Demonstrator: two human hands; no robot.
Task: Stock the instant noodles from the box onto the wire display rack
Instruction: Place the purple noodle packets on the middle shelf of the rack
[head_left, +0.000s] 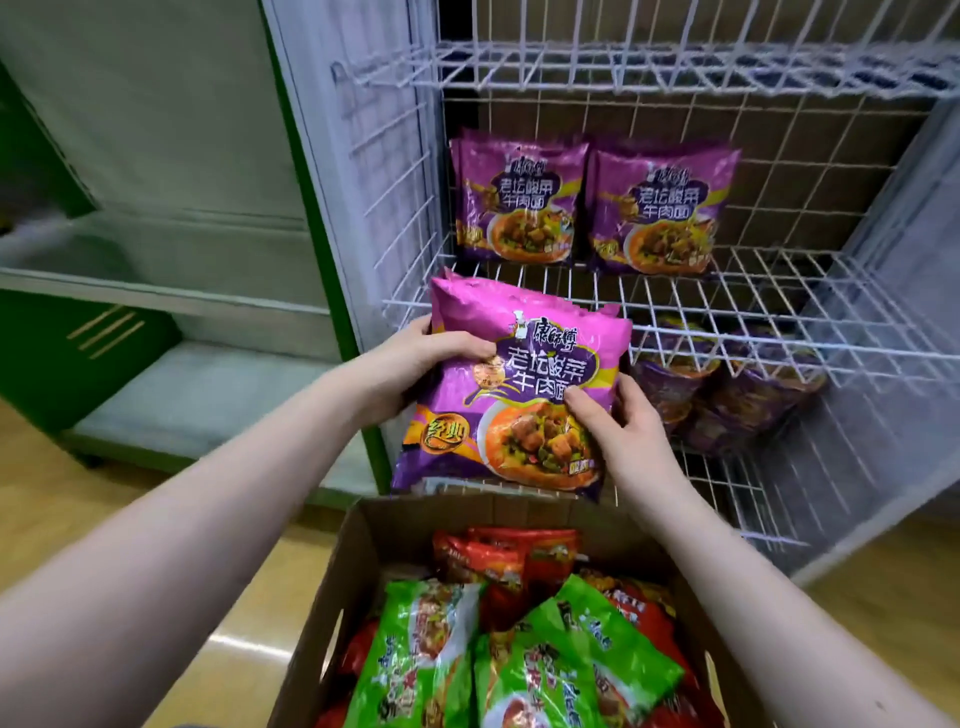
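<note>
Partly hidden, the fingers of the left hand (415, 364) curl behind the purple plastic noodle packet (519, 384), thumb on its front; the right hand (618, 431) pinches the opposite edge likewise. The packet is held before the middle shelf of the white wire rack (727, 291), where upright purple packets (519, 202) stand. Under that shelf, purple tubs (727, 384) are blurred. In front of the rack, the brown cardboard box (363, 545) holds green packets (426, 649) and red packets (509, 561).
</note>
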